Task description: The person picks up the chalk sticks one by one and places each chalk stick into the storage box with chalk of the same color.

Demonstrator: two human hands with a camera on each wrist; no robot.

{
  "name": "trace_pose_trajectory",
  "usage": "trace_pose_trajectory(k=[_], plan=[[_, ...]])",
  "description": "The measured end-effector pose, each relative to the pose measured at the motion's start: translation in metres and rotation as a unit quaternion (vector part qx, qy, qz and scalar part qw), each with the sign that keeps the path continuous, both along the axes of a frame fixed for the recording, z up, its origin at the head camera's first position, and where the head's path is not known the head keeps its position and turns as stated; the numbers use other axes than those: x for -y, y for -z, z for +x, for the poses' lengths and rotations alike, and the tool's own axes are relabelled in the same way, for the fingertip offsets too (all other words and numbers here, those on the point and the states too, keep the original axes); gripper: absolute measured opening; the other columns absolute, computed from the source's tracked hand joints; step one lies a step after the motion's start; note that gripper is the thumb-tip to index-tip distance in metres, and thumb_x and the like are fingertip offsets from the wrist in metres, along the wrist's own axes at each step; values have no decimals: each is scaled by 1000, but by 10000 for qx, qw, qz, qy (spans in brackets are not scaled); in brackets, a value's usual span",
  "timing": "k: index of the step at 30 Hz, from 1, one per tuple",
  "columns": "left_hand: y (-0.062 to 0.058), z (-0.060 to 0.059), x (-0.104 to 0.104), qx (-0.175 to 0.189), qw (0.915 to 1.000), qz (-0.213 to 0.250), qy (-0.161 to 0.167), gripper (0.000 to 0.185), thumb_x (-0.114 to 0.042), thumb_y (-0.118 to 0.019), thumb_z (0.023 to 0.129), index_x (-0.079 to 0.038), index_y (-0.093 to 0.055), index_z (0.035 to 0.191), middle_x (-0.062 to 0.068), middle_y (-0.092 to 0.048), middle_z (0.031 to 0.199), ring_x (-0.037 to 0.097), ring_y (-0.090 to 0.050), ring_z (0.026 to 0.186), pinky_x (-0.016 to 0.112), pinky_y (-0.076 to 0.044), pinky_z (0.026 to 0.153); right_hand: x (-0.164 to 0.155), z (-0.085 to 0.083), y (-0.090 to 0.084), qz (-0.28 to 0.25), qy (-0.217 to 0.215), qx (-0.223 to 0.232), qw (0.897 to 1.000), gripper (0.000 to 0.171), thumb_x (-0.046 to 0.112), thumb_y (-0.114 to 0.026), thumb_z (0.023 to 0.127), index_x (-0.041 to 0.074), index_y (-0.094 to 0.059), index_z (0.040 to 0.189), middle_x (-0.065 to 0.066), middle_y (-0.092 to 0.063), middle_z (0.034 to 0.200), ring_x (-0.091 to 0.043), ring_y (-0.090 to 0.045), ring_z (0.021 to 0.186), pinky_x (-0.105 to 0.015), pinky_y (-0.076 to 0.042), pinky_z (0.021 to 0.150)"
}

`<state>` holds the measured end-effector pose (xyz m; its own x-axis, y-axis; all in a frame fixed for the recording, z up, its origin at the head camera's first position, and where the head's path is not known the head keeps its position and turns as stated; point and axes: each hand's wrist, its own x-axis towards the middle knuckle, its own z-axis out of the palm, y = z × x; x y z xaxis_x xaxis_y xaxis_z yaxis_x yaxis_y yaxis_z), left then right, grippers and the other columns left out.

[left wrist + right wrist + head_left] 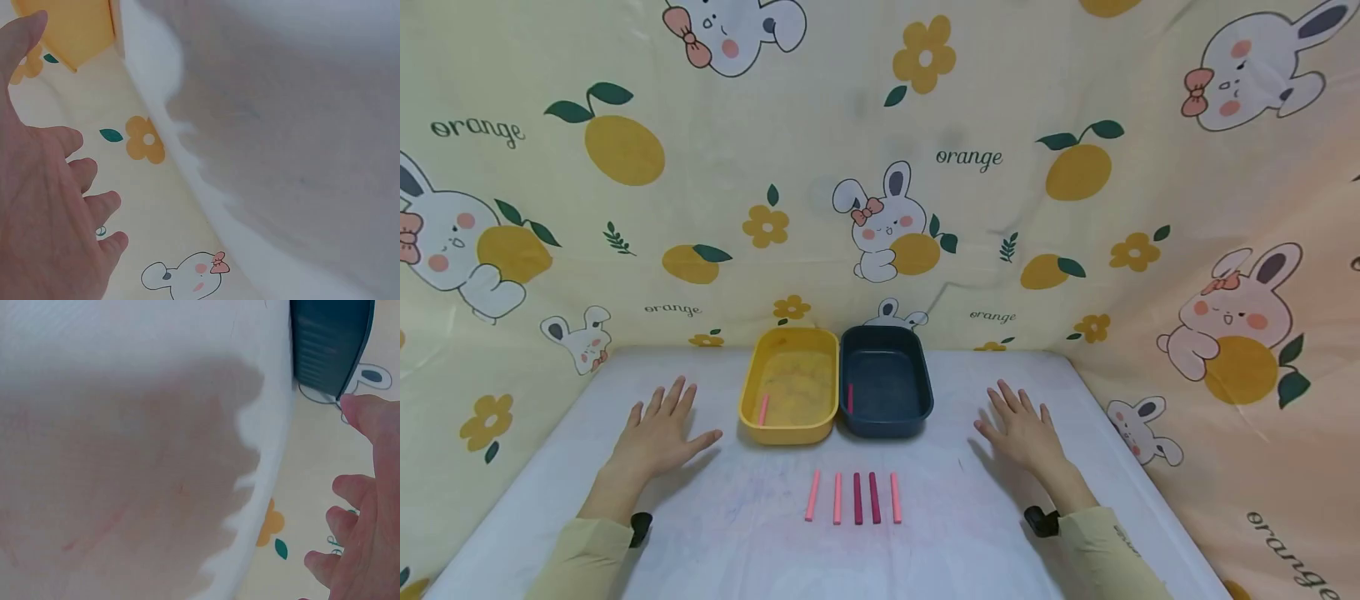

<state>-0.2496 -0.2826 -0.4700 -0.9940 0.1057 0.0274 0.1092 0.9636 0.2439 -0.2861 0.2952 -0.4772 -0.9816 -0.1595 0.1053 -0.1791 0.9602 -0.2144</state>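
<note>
Sticks (857, 498), five of them, slim, straight and in two shades of pink, lie in a spaced row on a white-covered table (955, 550), where we find a person's bare hands held out at either side. From left to right we count two light pink sticks (837, 498), two dark magenta sticks (874, 498) and a last light pink stick (896, 498), all pointing roughly from near to far; we cannot tell their material. Beyond the row we see a yellow, round-cornered, plastic-looking tray (789, 435) on the left and, just beside it on the right, a navy tray (886, 428) of similar shape. Another light pink stick (763, 410) sits toward the near left of the yellow one, and another dark magenta stick (850, 398) by the left wall of the navy one. The left hand (658, 437) is spread flat, thumb toward the yellow tray; the right hand (1022, 429) has its fingers outstretched to the right of the navy tray. We see both well apart from the row, their shadows on the table. Pale beige sleeves (587, 550) end near black wrist devices (1041, 522), and a cream backdrop (865, 108) printed with rabbits and yellow fruit hangs behind.
</note>
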Motion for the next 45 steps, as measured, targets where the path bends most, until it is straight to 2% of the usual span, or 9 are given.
trace_pose_trajectory(k=[8, 14, 19, 23, 30, 35, 41, 45], plan=[[-4, 2, -4, -155, 9998, 12, 78, 111, -74, -55, 93, 6, -21, 162, 31, -11, 169, 60, -12, 150, 78, -8, 118, 1, 4, -1, 19, -34, -87, 10000, 79, 54, -56, 103, 3, -37, 160, -21, -23, 170, -54, -22, 152, -79, -12, 117], [-10, 1, -10, -204, 9997, 68, 134, 111, -74, -55, 93, 4, -18, 163, 28, -8, 171, 57, -10, 152, 77, -6, 119, 3, 7, 0, -161, -61, -200, 9997, 77, 49, -58, 103, 2, -36, 161, -22, -24, 169, -54, -22, 152, -78, -12, 117], [-19, -1, -19, -201, 9995, 140, 185, 110, -72, -56, 94, 2, -17, 164, 27, -7, 171, 55, -8, 154, 75, -3, 120, 7, 10, -1, -506, -115, -438, 9977, 77, 49, -57, 104, 0, -35, 160, -23, -26, 168, -52, -28, 150, -76, -19, 118], [-22, -4, -27, -219, 9994, 121, 221, 106, -68, -59, 95, 2, -18, 164, 26, -7, 171, 54, -8, 154, 74, -3, 121, 15, 10, -2, -991, -185, -629, 9929, 74, 43, -60, 105, -2, -37, 159, -24, -30, 167, -49, -34, 149, -72, -28, 117], [-25, -6, -41, -337, 9984, 117, 438, 105, -69, -56, 95, 2, -20, 164, 26, -10, 171, 53, -11, 155, 73, -6, 122, 35, 16, -6, -2069, -270, -673, 9757, 68, 35, -62, 105, -2, -39, 157, -24, -37, 163, -46, -37, 148, -64, -32, 119], [-23, -9, -51, -338, 9981, 100, 513, 106, -69, -58, 95, 4, -21, 163, 25, -12, 171, 50, -13, 155, 71, -8, 123, 53, 24, -6, -2674, -259, -596, 9614, 63, 28, -66, 103, -1, -43, 154, -23, -48, 155, -43, -50, 138, -63, -43, 112], [-17, -15, -59, -162, 9984, 137, 520, 109, -68, -61, 93, 4, -20, 163, 25, -11, 172, 50, -11, 156, 70, -6, 123, 77, 35, -4, -3376, -215, -216, 9408, 58, 20, -69, 101, -3, -46, 149, -21, -58, 144, -37, -61, 125, -54, -52, 104], [-17, -18, -64, -151, 9983, 182, 524, 112, -71, -61, 92, 5, -21, 162, 25, -11, 172, 49, -12, 156, 69, -6, 124, 89, 43, -2, -3619, -46, 126, 9321, 48, 20, -70, 100, 1, -54, 141, -19, -63, 136, -29, -65, 116, -45, -56, 100]])
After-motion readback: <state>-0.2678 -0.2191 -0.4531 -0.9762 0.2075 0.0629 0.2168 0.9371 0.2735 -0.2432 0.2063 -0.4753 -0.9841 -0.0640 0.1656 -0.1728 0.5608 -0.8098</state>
